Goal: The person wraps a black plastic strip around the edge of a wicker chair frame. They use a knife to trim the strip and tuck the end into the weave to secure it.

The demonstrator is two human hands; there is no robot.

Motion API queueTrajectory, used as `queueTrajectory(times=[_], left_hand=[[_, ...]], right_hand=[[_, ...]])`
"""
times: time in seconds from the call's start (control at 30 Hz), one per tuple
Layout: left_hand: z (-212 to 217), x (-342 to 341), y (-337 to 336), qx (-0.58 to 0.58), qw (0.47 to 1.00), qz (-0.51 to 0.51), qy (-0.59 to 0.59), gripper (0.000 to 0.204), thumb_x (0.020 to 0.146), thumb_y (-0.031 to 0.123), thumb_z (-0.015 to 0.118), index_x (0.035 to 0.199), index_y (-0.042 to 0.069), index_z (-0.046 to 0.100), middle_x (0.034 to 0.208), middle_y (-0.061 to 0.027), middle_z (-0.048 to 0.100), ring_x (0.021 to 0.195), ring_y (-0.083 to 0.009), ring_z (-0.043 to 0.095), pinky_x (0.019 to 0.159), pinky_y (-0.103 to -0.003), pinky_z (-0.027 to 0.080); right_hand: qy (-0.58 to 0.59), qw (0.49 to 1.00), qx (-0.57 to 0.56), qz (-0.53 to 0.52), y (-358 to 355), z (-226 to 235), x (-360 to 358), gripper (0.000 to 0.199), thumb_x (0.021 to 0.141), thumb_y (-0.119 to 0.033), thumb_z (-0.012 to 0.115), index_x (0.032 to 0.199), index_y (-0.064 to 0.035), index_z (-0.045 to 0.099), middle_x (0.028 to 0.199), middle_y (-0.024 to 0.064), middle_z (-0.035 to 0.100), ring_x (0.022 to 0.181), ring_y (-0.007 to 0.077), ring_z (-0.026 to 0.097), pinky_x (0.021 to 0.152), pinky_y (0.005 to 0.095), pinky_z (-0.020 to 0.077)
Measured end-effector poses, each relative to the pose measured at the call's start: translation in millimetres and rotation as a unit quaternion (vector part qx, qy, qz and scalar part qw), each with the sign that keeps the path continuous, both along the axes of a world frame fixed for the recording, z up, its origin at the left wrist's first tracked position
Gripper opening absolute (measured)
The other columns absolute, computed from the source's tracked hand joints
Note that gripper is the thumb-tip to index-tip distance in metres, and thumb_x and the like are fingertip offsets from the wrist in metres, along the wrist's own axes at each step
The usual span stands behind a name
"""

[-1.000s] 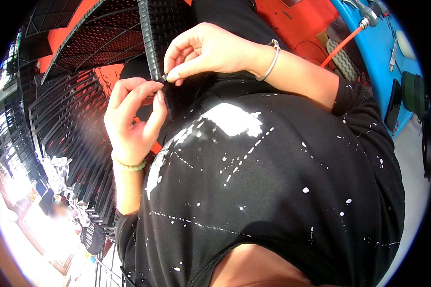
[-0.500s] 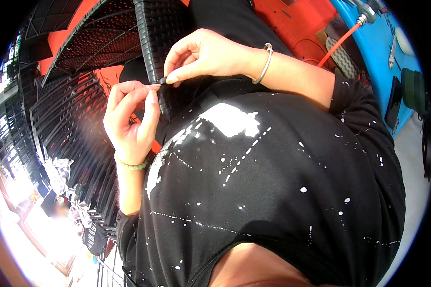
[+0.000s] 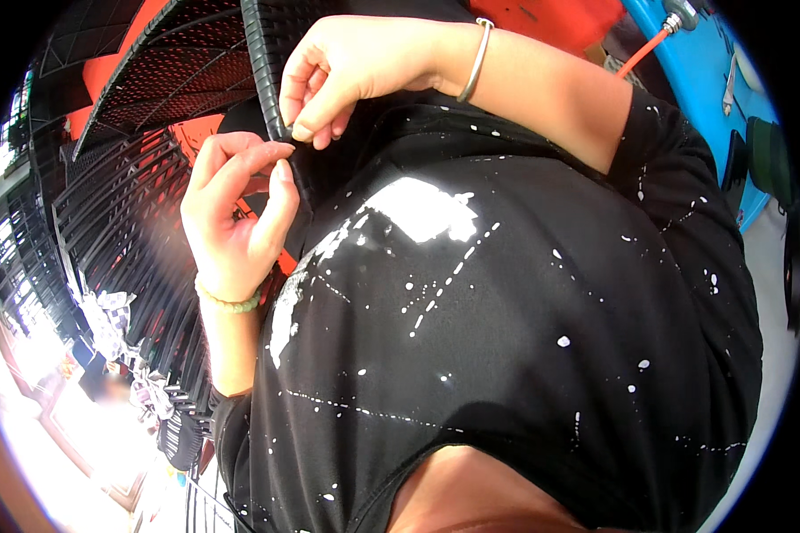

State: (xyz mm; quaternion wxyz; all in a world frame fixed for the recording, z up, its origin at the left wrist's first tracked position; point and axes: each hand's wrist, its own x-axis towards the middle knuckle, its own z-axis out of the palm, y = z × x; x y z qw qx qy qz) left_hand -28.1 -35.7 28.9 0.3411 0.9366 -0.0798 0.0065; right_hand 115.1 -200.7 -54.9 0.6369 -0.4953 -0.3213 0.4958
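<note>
A black woven wicker panel (image 3: 267, 62) stands upright in front of me, its rolled edge running down to my fingers. My right hand (image 3: 351, 67), with a silver bangle at the wrist, curls at that edge, thumb and fingers pinching a narrow black wicker strip. Just below and to the left, my left hand (image 3: 236, 213), wearing a green bead bracelet, has thumb and forefinger closed in around the same spot. The fingertips nearly meet, and they hide most of the strip.
Behind the panel is a curved black mesh wicker piece (image 3: 173, 75). Stacked black slatted frames (image 3: 124, 240) fill the left side. At the far right, a blue table (image 3: 684, 75) bears a metal fitting with an orange hose (image 3: 642, 55) and a dark green object (image 3: 767, 164). The floor is red.
Both hands have shifted slightly left, my right hand also going up in the picture. The black strip that showed between the fingertips is now mostly covered.
</note>
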Motion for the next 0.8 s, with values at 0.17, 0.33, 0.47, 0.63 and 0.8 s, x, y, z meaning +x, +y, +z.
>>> queueTrajectory(times=[0.17,0.33,0.47,0.63,0.8], left_hand=[[2.3,-1.5,-0.5,0.013,1.000,-0.004,0.005,0.016,0.087,-0.006,0.062,0.101,-0.003,0.069,0.099,-0.0049,0.056,0.074,-0.0046,0.055,0.059,-0.017,0.045],[4.6,-6.5,-3.8,0.025,1.000,0.004,0.003,0.016,0.088,-0.006,0.061,0.101,-0.003,0.069,0.100,-0.0060,0.056,0.075,-0.0054,0.056,0.061,-0.018,0.046],[1.0,-8.2,-3.7,0.004,1.000,0.019,-0.008,0.016,0.086,-0.006,0.063,0.100,-0.003,0.070,0.098,-0.0070,0.057,0.076,-0.0079,0.059,0.064,-0.020,0.049],[-1.2,-12.5,-2.8,-0.003,0.999,0.044,-0.012,0.018,0.082,-0.005,0.065,0.099,-0.002,0.071,0.094,-0.0079,0.059,0.078,-0.0122,0.063,0.069,-0.024,0.054],[-1.6,-15.3,-2.9,0.003,0.999,0.043,-0.029,0.018,0.082,-0.006,0.065,0.099,-0.002,0.071,0.094,-0.0079,0.059,0.078,-0.0118,0.062,0.068,-0.023,0.054]], right_hand=[[0.110,0.992,0.019,-0.052,-9.0,-1.6,-20.3,0.021,0.083,-0.009,0.075,0.100,0.0033,0.070,0.091,0.0117,0.072,0.084,0.0187,0.072,0.078,0.0276,0.0589],[0.138,0.982,0.061,-0.113,-9.5,-20.5,-40.2,0.022,0.088,-0.011,0.071,0.106,0.0021,0.070,0.095,0.0124,0.073,0.087,0.0181,0.072,0.080,0.0272,0.0580],[0.132,0.979,0.088,-0.130,-7.1,-25.8,-44.0,0.018,0.088,-0.009,0.072,0.103,0.0014,0.072,0.095,0.0122,0.073,0.087,0.0180,0.072,0.081,0.0278,0.0581],[0.014,0.975,0.135,-0.174,-4.9,-30.2,-47.4,0.014,0.085,-0.007,0.074,0.097,0.0008,0.074,0.092,0.0107,0.074,0.084,0.0152,0.071,0.080,0.0266,0.0575],[-0.317,0.892,0.184,-0.264,-5.4,-27.6,-46.1,0.013,0.084,-0.011,0.074,0.095,-0.0027,0.074,0.087,0.0098,0.073,0.081,0.0196,0.071,0.075,0.0296,0.0561]])
